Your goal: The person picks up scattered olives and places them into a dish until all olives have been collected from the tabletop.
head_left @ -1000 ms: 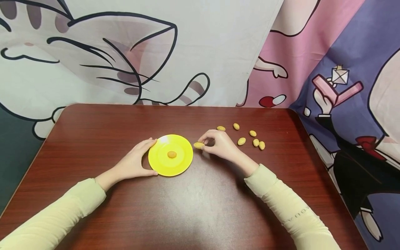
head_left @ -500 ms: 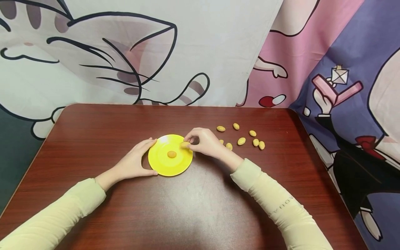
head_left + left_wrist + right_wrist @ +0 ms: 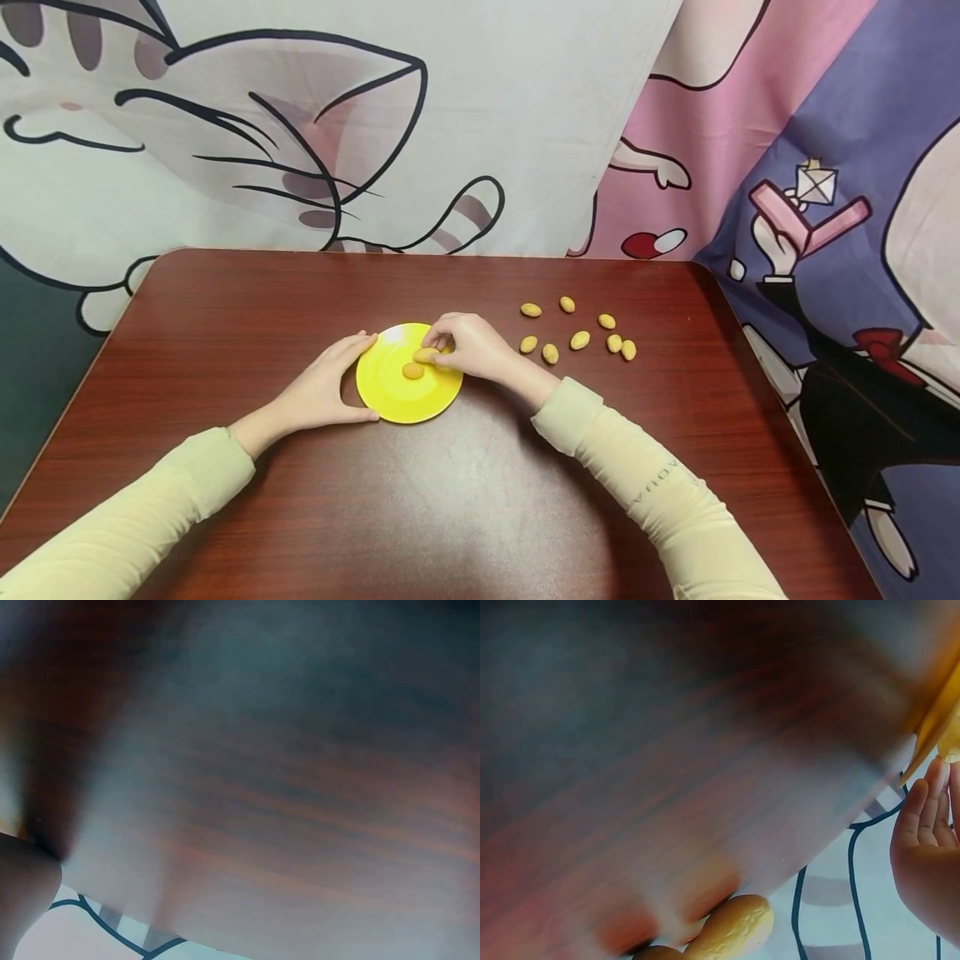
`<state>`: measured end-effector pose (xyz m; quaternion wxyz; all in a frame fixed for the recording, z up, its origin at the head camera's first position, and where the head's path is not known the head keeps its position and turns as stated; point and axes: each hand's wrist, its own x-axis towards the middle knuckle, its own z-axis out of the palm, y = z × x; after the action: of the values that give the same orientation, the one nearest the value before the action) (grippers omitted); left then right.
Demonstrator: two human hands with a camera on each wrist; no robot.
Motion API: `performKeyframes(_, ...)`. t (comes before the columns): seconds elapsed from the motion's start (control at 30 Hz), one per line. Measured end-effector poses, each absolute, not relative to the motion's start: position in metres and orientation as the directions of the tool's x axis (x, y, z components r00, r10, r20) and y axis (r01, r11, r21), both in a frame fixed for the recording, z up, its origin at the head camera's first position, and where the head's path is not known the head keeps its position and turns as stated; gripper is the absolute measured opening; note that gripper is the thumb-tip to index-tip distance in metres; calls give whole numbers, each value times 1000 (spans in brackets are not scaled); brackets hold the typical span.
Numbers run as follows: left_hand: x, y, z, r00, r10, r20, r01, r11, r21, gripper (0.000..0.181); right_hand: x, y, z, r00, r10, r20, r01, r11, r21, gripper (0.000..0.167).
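Observation:
A round yellow plate lies on the dark red-brown wooden table. My left hand holds its left rim, thumb at the near side and fingers at the far side. One small yellow oval piece, like a nut or tiny fruit, rests in the middle of the plate. Above the plate's right half, my right hand pinches a second yellow oval piece between thumb and fingers. The right wrist view shows this hand by the plate's edge. Only a blurred sliver of the left hand appears in the left wrist view.
Several more yellow oval pieces lie scattered on the table, right of the plate. Two of them touch. Beyond the table's far edge hangs a cartoon-printed cloth.
My right hand has carried its yellow oval piece leftward, from beside the plate to over it, close to the piece in the middle. The left hand and the plate have stayed put.

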<state>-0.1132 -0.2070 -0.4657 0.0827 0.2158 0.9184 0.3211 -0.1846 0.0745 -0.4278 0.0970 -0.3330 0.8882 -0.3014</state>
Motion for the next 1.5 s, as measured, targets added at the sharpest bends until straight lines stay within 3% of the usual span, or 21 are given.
performKeyframes(0.7, -113, -207, -466, -894, 448, -20, 339, 704, 625, 117, -185, 77, -426, -747, -664, 34, -543, 579, -609, 14)
performKeyframes(1.5, -113, -207, -467, -896, 443, -15, 341, 709, 617, 117, -197, 146, -413, -839, -536, 95, -458, 601, -655, 21)
